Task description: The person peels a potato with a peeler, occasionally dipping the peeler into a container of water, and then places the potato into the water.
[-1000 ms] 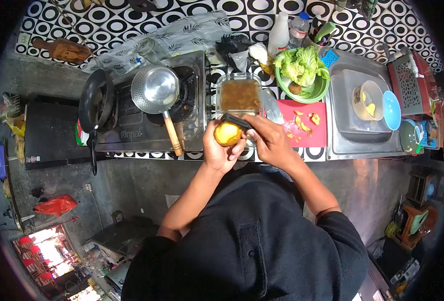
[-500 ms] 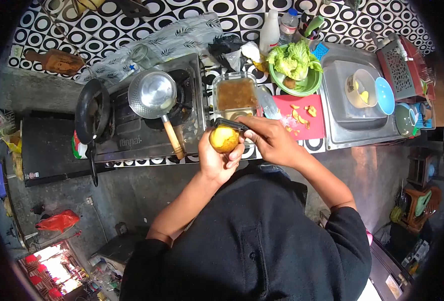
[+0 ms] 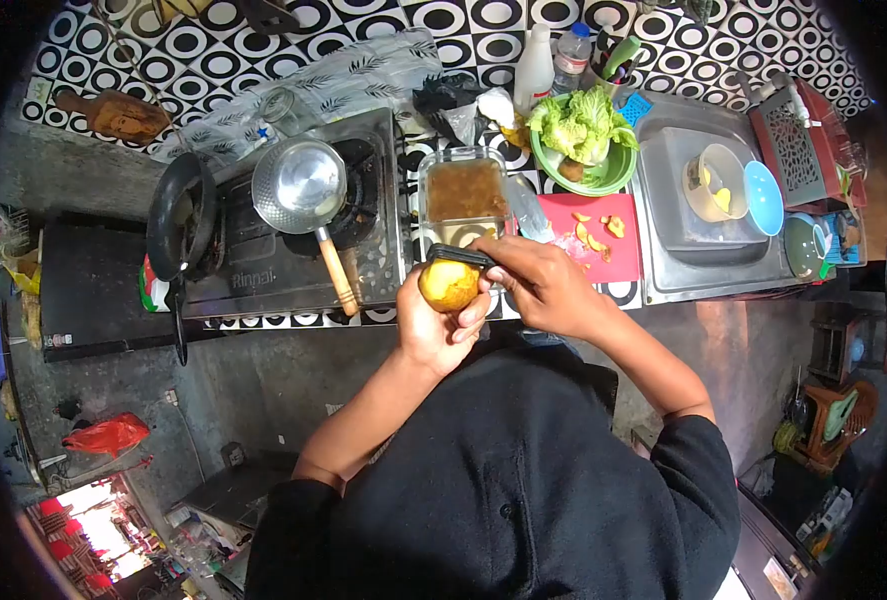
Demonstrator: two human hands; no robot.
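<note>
The person stands at the counter's front edge with both hands raised just above it. The left hand [image 3: 433, 325] is cupped round a yellow, partly peeled potato [image 3: 448, 285], fingers curled up its right side and thumb on the left, so it is closed on it from below. The potato is nearly round; I cannot tell for sure which way its long axis runs, though it seems slightly taller than wide, top towards the stove side.

The right hand [image 3: 543, 285] is closed round a black peeler [image 3: 460, 257], which lies across the top of the potato, touching it. The peeler's long axis runs roughly left to right, tilted a little, its far end pointing towards the gas stove [image 3: 293, 250] and its near end hidden in the fingers.

Just behind the hands sits a glass dish [image 3: 466, 192] of brownish matter. To its right lies a red cutting board [image 3: 603, 245] with orange peelings scattered on it, and behind that a green bowl [image 3: 608, 175] heaped with leafy lettuce [image 3: 578, 122]. Further right is the steel sink [image 3: 718, 250], holding a pale bowl [image 3: 718, 185] and a blue bowl [image 3: 763, 197]. On the stove stands a steel saucepan [image 3: 300, 185] with a wooden handle pointing towards the person, and a black frying pan [image 3: 178, 215] beside it.
</note>
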